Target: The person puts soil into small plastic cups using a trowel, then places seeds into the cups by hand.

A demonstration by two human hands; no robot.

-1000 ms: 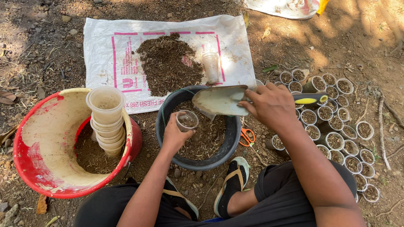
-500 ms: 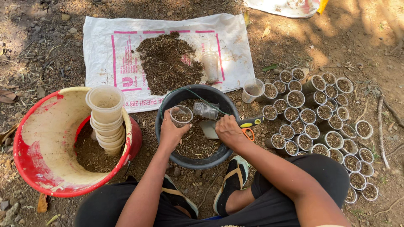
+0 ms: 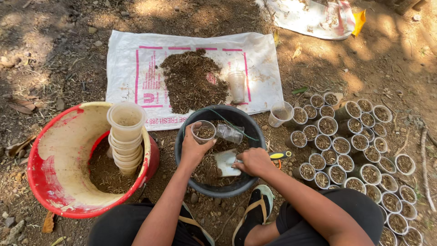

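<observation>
1. Bare dirt ground point(image 3: 59, 54) dappled with sun and shade carries everything, with a white sack point(image 3: 268, 68) spread flat at the far side and a heap of dark soil point(image 3: 191, 82) on it.
2. Close to the person stands a black tub point(image 3: 255, 127), partly filled with soil.
3. Left hand point(image 3: 193, 148) is closed around a small clear cup point(image 3: 204, 132), held upright over the tub with some soil inside.
4. Right hand point(image 3: 255, 161) is closed on a white scoop point(image 3: 226, 162), whose blade lies down in the tub's soil.
5. Another clear cup point(image 3: 229, 133) lies on its side in the tub, just beside the held one.
6. Left of the tub, a red basin point(image 3: 54, 191) holds a stack of empty cups point(image 3: 126, 136).
7. Right of the tub, many soil-filled cups point(image 3: 355, 150) stand packed together.
</observation>
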